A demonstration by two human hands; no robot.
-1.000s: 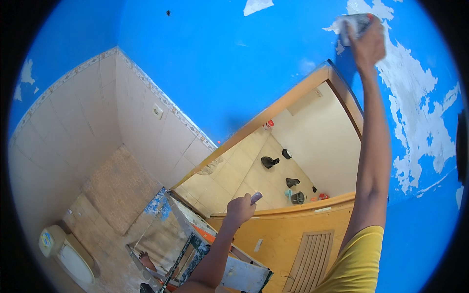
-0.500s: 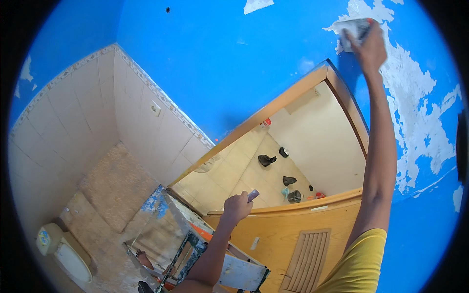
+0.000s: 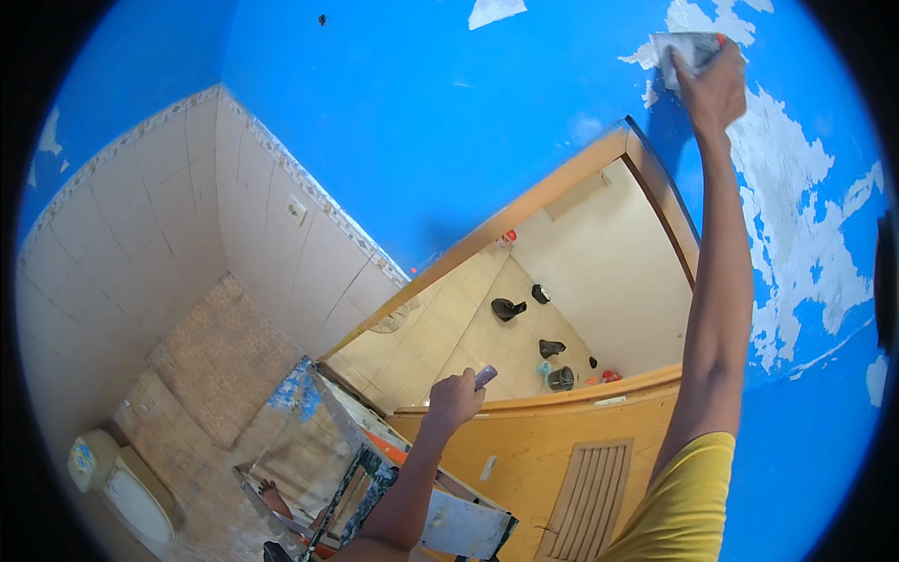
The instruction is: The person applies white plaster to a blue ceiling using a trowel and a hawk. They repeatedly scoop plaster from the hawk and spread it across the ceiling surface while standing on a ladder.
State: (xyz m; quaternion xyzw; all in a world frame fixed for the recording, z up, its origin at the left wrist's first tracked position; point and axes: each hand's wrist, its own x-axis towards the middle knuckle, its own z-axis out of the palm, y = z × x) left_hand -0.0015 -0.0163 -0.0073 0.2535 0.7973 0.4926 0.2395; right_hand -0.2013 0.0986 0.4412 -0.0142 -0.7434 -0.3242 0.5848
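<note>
Up on the blue wall (image 3: 421,122), my right hand (image 3: 716,89) is closed round a flat, grey-white scraper (image 3: 679,51) with a bit of orange at its corner. The scraper lies against the wall beside patches of peeled paint (image 3: 787,159), above the corner of a wooden door frame. Lower down, in front of the doorway, my left hand (image 3: 455,398) is closed on a short purple-grey handle (image 3: 485,377). The far end of that handle sticks out past the fingers; the rest of it is hidden in my fist.
Below me stands a paint-spattered ladder (image 3: 375,487). A wooden door (image 3: 534,459) with a slatted vent opens by the frame (image 3: 524,225). Black bags (image 3: 508,309) and a dark bucket (image 3: 561,378) lie on the floor beyond. A toilet (image 3: 136,496) sits at the lower left.
My right hand and the scraper have shifted slightly to the right along the wall. My left hand stays in place with its handle.
</note>
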